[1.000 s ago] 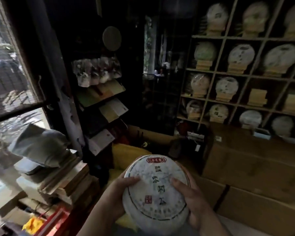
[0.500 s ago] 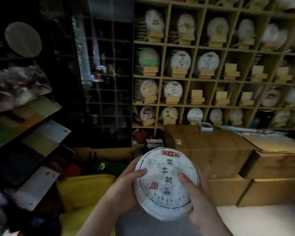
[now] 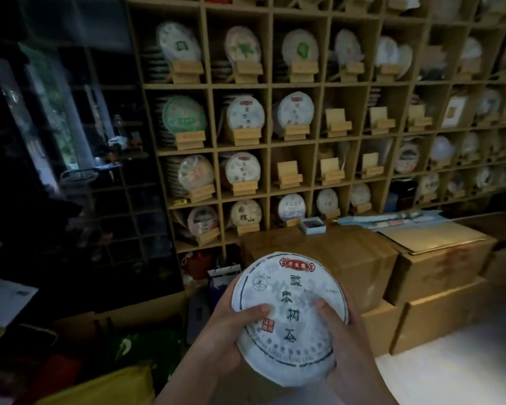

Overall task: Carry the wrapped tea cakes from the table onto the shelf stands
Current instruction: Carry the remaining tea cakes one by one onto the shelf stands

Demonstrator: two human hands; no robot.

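I hold a round tea cake in white paper with a red label and dark characters, face up in front of me. My left hand grips its left edge with the thumb on top. My right hand grips the right edge, thumb on the face. Ahead stands a wooden cubby shelf holding wrapped cakes on small wooden stands. Several stands are bare, among them one stand in the third row and another stand in the second row.
Stacked cardboard boxes stand between me and the lower shelf, with a small open box on top. A dark lattice rack and window fill the left. Yellow bags lie at the lower left. Pale floor shows at the lower right.
The view has swung right, from the window and dark rack toward the cubby shelf, which now looks nearer. Both hands keep hold of the tea cake.
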